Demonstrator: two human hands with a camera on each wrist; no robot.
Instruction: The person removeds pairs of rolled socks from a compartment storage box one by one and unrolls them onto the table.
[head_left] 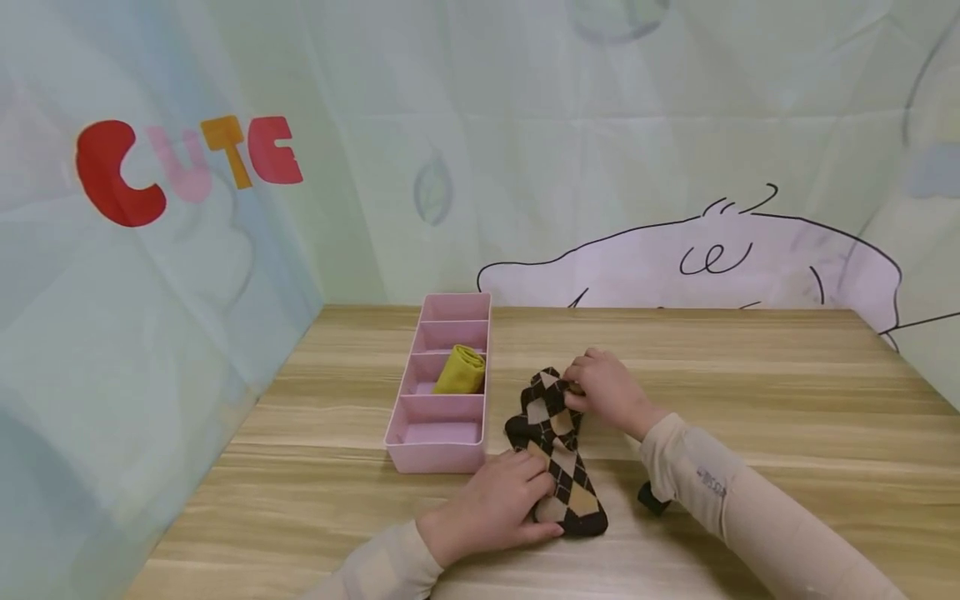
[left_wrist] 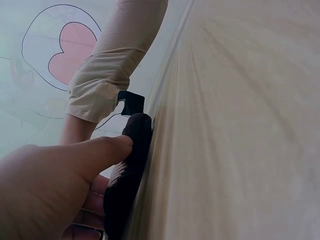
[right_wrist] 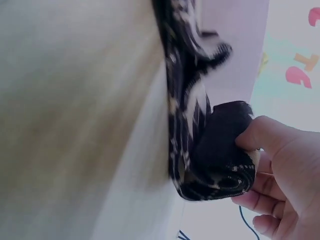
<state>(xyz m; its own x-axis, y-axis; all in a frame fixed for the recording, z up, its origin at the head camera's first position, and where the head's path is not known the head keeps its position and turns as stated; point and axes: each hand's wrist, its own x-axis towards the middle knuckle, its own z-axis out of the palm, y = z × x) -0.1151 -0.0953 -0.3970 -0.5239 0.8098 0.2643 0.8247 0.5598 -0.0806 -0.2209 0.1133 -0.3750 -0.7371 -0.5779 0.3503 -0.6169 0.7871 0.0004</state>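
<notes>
An argyle sock (head_left: 566, 475) in black, tan and grey lies lengthwise on the table in the head view, its black toe end nearest me. My left hand (head_left: 495, 504) rests on the near part, with the thumb touching the black end (left_wrist: 131, 165) in the left wrist view. At the far end my right hand (head_left: 611, 392) grips the sock. The right wrist view shows a thick black roll (right_wrist: 222, 150) at that end, pinched between the thumb and fingers of the right hand (right_wrist: 295, 175). A dark heel part sticks out on the left side.
Left of the sock stands a pink divided box (head_left: 438, 458) with compartments in a row. A rolled yellow-green cloth item (head_left: 461, 371) sits in one of them. A small black object (head_left: 652, 498) shows by the right sleeve. Printed fabric (head_left: 375, 125) hangs behind the wooden table (head_left: 315, 500).
</notes>
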